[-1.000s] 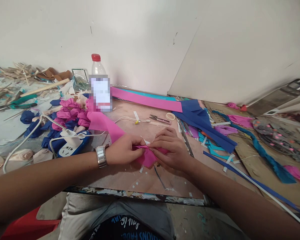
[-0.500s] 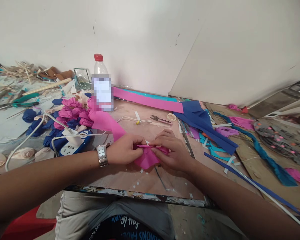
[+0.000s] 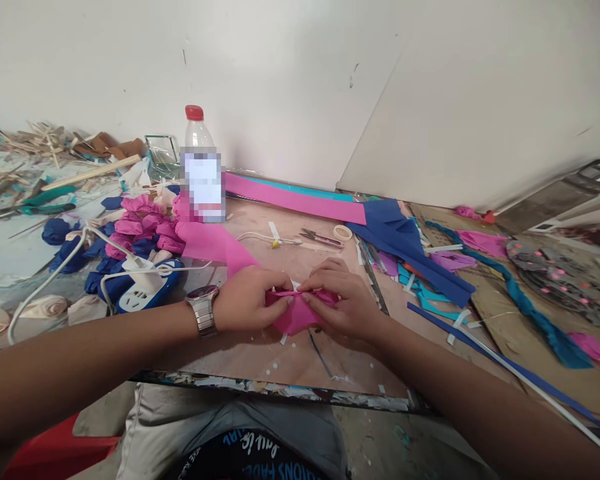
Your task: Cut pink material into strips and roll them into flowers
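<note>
A pink strip (image 3: 300,317), of paper or thin fabric, is gathered between my two hands above the table. My left hand (image 3: 247,298), with a metal watch at the wrist, pinches its upper edge between thumb and fingers. Close beside it, my right hand (image 3: 347,300) grips the same edge, thumb toward me and fingers on the far side. The strip's long tail (image 3: 215,247) runs from behind my left hand back toward the left. Small folds show along the pinched edge; the fingers partly cover them.
Thread snips (image 3: 323,239) and a tape roll (image 3: 343,233) lie beyond my hands. Left are a power strip (image 3: 143,293), crumpled pink and blue rosettes (image 3: 135,223) and a red-capped bottle (image 3: 199,133). Blue strips (image 3: 410,250) lie to the right, near a thin white rod (image 3: 525,383).
My left thumb and fingers have shifted slightly right, nearer my right hand. The pink strip's upper edge is now folded into a narrow band between them.
</note>
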The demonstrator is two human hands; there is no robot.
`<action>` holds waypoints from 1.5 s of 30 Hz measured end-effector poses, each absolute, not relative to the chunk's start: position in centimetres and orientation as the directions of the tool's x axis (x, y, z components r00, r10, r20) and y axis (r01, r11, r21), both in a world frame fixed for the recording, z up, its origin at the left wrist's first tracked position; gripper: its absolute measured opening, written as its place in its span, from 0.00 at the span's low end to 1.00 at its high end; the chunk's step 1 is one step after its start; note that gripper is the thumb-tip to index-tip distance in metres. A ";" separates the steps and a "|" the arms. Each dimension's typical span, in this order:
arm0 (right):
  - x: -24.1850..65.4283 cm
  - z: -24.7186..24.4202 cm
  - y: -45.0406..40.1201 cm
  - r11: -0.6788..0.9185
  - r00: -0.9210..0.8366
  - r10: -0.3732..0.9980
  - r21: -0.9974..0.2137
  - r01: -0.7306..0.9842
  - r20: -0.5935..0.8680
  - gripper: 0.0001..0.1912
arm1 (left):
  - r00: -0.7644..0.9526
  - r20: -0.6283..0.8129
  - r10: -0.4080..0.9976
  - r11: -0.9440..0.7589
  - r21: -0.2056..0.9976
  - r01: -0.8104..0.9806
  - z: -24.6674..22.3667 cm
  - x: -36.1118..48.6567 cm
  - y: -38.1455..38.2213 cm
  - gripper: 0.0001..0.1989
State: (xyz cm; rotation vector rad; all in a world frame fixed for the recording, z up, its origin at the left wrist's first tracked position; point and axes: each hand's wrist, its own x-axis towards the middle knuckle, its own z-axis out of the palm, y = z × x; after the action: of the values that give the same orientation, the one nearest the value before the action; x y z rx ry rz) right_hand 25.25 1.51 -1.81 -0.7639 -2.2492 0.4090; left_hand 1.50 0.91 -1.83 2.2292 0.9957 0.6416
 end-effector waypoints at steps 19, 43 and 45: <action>25.1 -1.4 1.5 0.850 -0.628 0.527 -0.366 0.379 0.573 0.04 | 0.587 0.071 0.806 -0.326 0.882 0.342 -2.3 1.9 1.2 0.10; 25.2 -1.8 1.1 0.802 -0.648 0.598 -0.348 0.486 0.473 0.02 | 0.576 0.215 0.789 -0.607 0.420 0.675 -2.3 1.8 0.3 0.17; 25.2 -1.8 1.0 0.794 -0.652 0.607 -0.358 0.491 0.454 0.02 | 0.606 0.251 0.755 -0.655 0.338 0.676 -2.4 1.8 0.3 0.18</action>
State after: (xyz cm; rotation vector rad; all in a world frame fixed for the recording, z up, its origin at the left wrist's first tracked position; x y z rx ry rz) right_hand 25.17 1.05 -1.85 -0.8130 -2.4141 0.2724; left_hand 1.77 0.33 -2.45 2.6228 1.1847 0.5556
